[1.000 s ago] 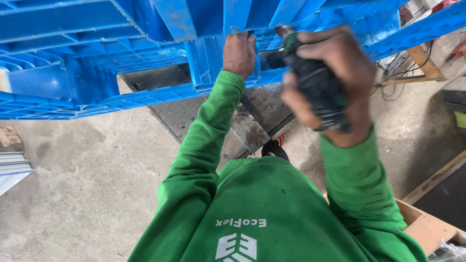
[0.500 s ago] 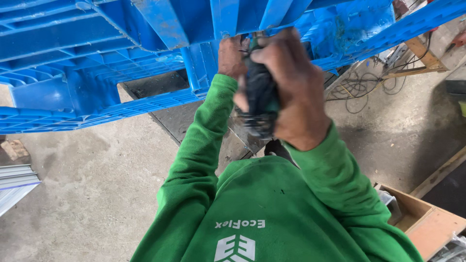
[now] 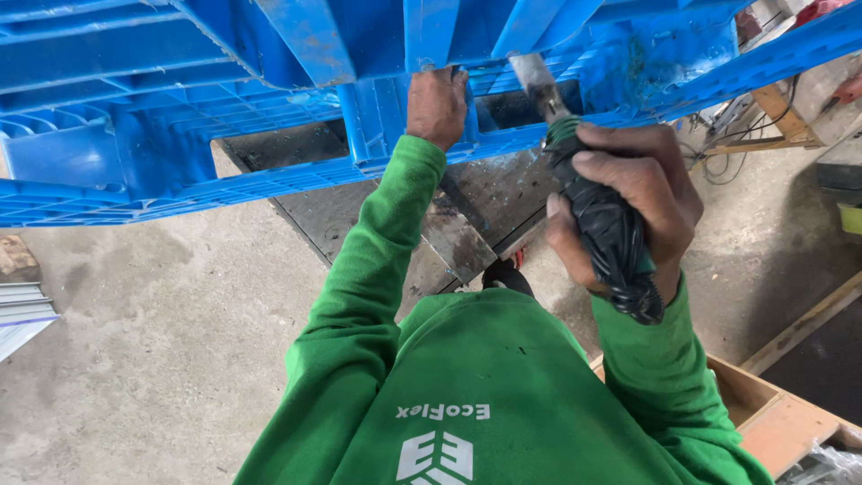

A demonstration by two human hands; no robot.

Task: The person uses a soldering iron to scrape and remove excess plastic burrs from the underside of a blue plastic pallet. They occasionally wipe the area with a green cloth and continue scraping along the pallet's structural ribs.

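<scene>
A large blue plastic pallet (image 3: 180,90) fills the top of the view, its ribbed underside facing me. My left hand (image 3: 437,106) grips one of its ribs near the middle. My right hand (image 3: 624,211) is closed around a hand tool (image 3: 603,235) whose handle is wrapped in black tape. The tool's flat metal blade (image 3: 536,76) points up and touches the pallet's edge just right of my left hand. Both arms wear green sleeves.
Below lies a grey concrete floor (image 3: 135,359) with a dark metal plate (image 3: 467,216) under the pallet. A wooden box (image 3: 772,422) sits at the lower right, cables and a wooden frame (image 3: 772,117) at the upper right, and stacked sheets (image 3: 22,310) at the left edge.
My right hand with the tool swung left in front of the left hand, then back to the right and lower. The blade tip now rests against the pallet. The left hand kept its grip.
</scene>
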